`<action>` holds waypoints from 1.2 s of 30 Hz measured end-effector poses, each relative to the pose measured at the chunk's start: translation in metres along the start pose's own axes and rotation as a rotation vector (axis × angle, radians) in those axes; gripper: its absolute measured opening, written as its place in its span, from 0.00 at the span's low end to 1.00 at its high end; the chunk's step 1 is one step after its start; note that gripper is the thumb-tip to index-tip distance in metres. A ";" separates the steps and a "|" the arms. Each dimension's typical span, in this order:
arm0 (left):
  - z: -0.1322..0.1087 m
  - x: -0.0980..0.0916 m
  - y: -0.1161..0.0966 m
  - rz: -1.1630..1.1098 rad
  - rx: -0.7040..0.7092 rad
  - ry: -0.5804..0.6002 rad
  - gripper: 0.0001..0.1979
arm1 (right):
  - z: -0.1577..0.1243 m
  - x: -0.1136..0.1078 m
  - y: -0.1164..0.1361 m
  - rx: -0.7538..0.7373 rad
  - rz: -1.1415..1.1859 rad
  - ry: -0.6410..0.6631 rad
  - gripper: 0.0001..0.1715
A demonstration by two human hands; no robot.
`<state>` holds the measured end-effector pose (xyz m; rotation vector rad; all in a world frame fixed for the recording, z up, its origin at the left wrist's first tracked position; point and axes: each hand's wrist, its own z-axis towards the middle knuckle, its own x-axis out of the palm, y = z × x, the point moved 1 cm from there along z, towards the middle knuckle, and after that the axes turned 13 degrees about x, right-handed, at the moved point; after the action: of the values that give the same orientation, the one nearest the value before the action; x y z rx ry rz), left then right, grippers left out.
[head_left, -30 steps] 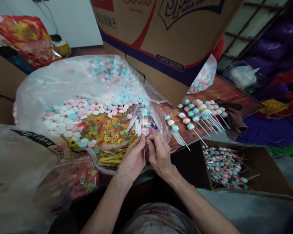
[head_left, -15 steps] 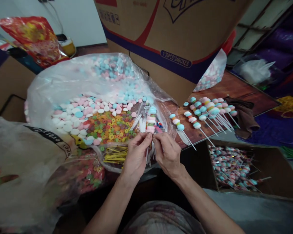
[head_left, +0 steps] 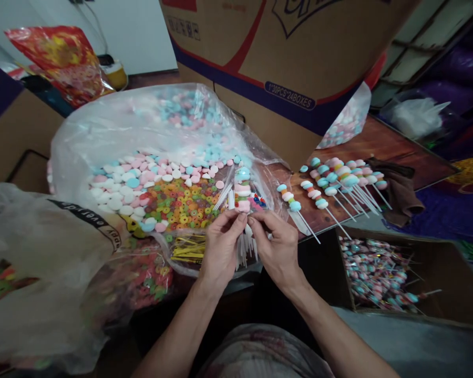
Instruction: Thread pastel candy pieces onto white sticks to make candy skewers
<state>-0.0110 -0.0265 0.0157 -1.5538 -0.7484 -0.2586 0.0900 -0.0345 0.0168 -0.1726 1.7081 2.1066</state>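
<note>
A candy skewer (head_left: 243,190) of pink, white and blue marshmallows with gummy rings between them stands upright above my hands. My left hand (head_left: 224,244) is closed, pinching the skewer's lower end between thumb and index finger. Right beside it, my right hand (head_left: 278,247) pinches with thumb and index finger at the base of the candy; what lies between those fingertips is too small to make out. White sticks (head_left: 245,249) show behind and below the hands. Yellow twist ties (head_left: 188,248) lie just left of my left hand.
Loose marshmallows (head_left: 118,194) and gummy rings (head_left: 181,202) spread over a plastic bag ahead. Several finished skewers (head_left: 345,176) rest at the table's right. An open carton (head_left: 449,286) of wrapped skewers stands below right. A tall cardboard box (head_left: 256,110) blocks the back.
The view has shifted slightly. The skewer has turned a little and leans slightly left, still in my left hand. My right fingers have changed their pinch, the thumb now showing more.
</note>
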 end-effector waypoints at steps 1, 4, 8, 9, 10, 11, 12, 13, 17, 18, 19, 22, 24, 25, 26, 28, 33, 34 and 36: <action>0.000 -0.002 0.000 0.040 0.031 0.006 0.16 | 0.001 -0.001 0.000 -0.011 -0.025 0.011 0.08; 0.001 -0.007 0.001 0.137 0.075 0.062 0.15 | 0.002 -0.002 0.000 -0.067 -0.062 0.015 0.09; 0.005 -0.010 0.001 0.178 0.062 0.148 0.14 | 0.005 -0.003 -0.002 0.088 0.070 0.089 0.09; 0.007 -0.010 0.002 0.164 0.052 0.157 0.13 | 0.005 -0.002 -0.003 0.194 0.158 0.138 0.08; 0.008 -0.010 0.003 0.139 0.039 0.161 0.13 | 0.006 -0.001 -0.003 0.308 0.267 0.188 0.09; 0.009 -0.010 0.003 0.106 0.023 0.160 0.13 | 0.007 0.000 -0.003 0.416 0.384 0.234 0.10; 0.009 -0.010 0.004 0.070 0.004 0.158 0.13 | 0.007 0.001 -0.002 0.510 0.496 0.274 0.13; 0.010 -0.010 0.005 0.037 -0.012 0.157 0.12 | 0.008 0.002 -0.001 0.585 0.593 0.303 0.14; 0.008 -0.009 0.004 -0.030 -0.026 0.179 0.13 | 0.010 -0.001 0.007 0.747 0.812 0.417 0.17; 0.007 -0.010 0.003 -0.041 -0.029 0.185 0.13 | 0.011 -0.003 0.008 0.776 0.843 0.457 0.18; 0.005 -0.010 0.002 -0.052 -0.034 0.191 0.13 | 0.011 -0.006 0.010 0.803 0.868 0.502 0.18; 0.003 -0.014 0.001 -0.064 -0.039 0.235 0.13 | 0.011 -0.013 0.013 0.841 0.879 0.641 0.20; 0.004 -0.020 -0.002 -0.020 -0.020 0.310 0.12 | 0.011 -0.019 0.016 0.813 0.824 0.687 0.20; 0.006 -0.023 -0.004 0.022 -0.008 0.362 0.12 | 0.010 -0.021 0.016 0.793 0.790 0.696 0.20; 0.008 -0.028 -0.007 0.070 0.003 0.422 0.11 | 0.010 -0.023 0.017 0.773 0.756 0.700 0.20; 0.012 -0.035 -0.015 0.154 0.006 0.538 0.14 | 0.009 -0.027 0.018 0.737 0.693 0.722 0.20; 0.016 -0.037 -0.038 0.210 0.003 0.636 0.19 | 0.007 -0.032 0.018 0.512 0.367 0.624 0.15; 0.015 -0.034 -0.040 0.250 0.032 0.645 0.19 | 0.007 -0.032 0.019 0.409 0.248 0.548 0.14; 0.011 -0.027 -0.042 0.363 0.117 0.641 0.17 | 0.008 -0.032 0.022 0.199 0.027 0.379 0.11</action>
<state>-0.0588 -0.0261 0.0324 -1.3516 0.0218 -0.4061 0.1120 -0.0376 0.0498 -0.5190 2.1329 1.9991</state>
